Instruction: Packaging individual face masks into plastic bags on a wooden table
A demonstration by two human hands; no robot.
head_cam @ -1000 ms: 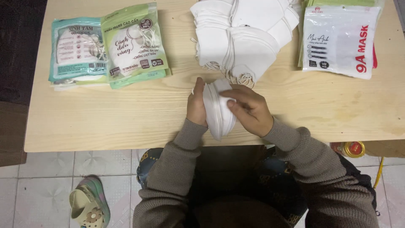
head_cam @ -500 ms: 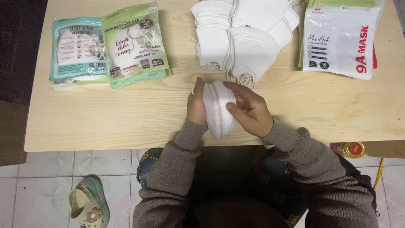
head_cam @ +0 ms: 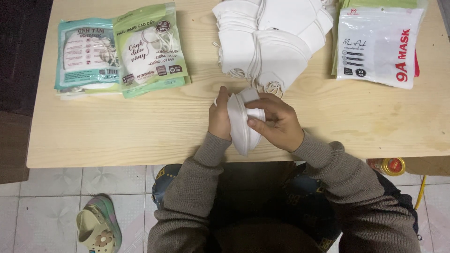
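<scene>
Head view: our left hand [head_cam: 219, 119] and right hand [head_cam: 276, 122] clamp the small stack of folded white masks [head_cam: 241, 122] upright, keeping edges aligned.

Brown-grey ribbed knit sweater sleeves [head_cam: 328, 164] end in snug cuffs.

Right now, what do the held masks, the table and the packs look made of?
White face masks held between left hand and right hand: soft matte nonwoven fabric, probably; they fold and stack.
Table: pale wood, visible grain, matte.
Mask packs: glossy plastic film, going by the sheen.
</scene>
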